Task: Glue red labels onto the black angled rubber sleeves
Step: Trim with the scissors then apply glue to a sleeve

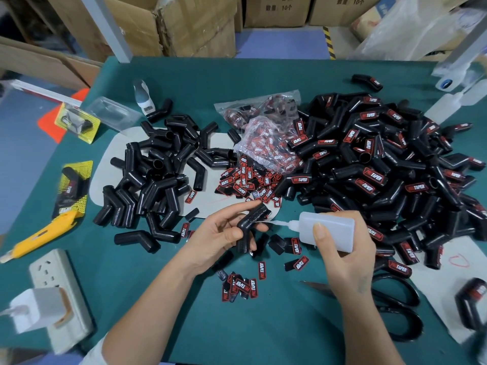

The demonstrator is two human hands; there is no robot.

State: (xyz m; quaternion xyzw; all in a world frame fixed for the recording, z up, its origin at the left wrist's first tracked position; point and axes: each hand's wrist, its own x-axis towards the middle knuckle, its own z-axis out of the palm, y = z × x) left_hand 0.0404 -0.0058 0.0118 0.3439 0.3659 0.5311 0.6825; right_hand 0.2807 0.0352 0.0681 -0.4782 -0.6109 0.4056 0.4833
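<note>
Centrally, the left hand (218, 233) grips a black angled sleeve (251, 219) while the right hand (342, 256) holds a glue bottle (326, 229), nozzle at it. Red labels (243, 285) reading "PROTAPER" lie beneath on open green table (158, 272).

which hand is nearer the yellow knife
Left. The left hand, holding a sleeve, is mid-table to the right of the yellow knife at the table's left edge. The right hand, gripping the glue bottle, is farther right still.
</note>
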